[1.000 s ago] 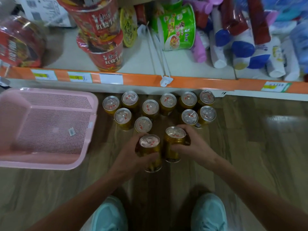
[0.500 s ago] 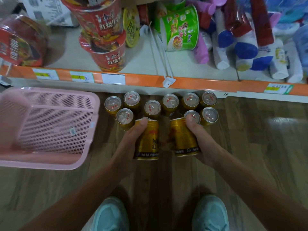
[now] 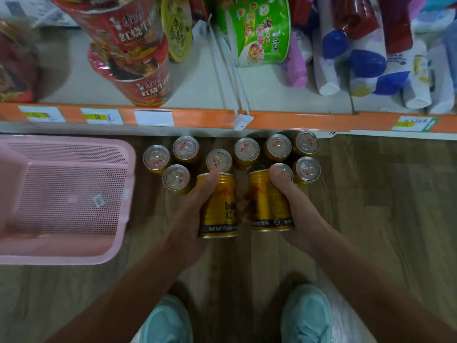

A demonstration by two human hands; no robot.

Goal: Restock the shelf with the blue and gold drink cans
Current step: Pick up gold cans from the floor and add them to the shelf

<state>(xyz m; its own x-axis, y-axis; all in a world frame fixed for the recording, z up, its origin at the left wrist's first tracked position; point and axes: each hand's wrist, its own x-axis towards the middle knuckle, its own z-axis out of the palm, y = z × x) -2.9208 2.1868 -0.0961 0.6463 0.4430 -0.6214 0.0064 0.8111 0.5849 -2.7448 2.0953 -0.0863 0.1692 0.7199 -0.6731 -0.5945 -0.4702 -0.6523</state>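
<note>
Each of my hands holds one gold drink can, tipped so its top points toward the shelf. My left hand (image 3: 191, 209) grips the left gold can (image 3: 218, 206) with the thumb lying along its upper side. My right hand (image 3: 296, 206) grips the right gold can (image 3: 265, 201) the same way. Both cans hang side by side above the wooden floor. Just beyond them, several more gold cans (image 3: 218, 160) stand upright on the floor in front of the shelf edge (image 3: 284, 121), an orange strip with price tags.
A pink mesh basket (image 3: 66, 194) lies on the floor at left. On the shelf stand red noodle bowls (image 3: 138, 78), a green noodle cup (image 3: 259, 33) and blue-and-white packs (image 3: 366, 65). A white divider rail (image 3: 232, 78) runs across the shelf. My teal shoes (image 3: 306, 315) are below.
One second ago both cans stood upright on the floor under my hands. Both hands have since lifted them and tipped them tops-forward; in the last half second they barely shifted.
</note>
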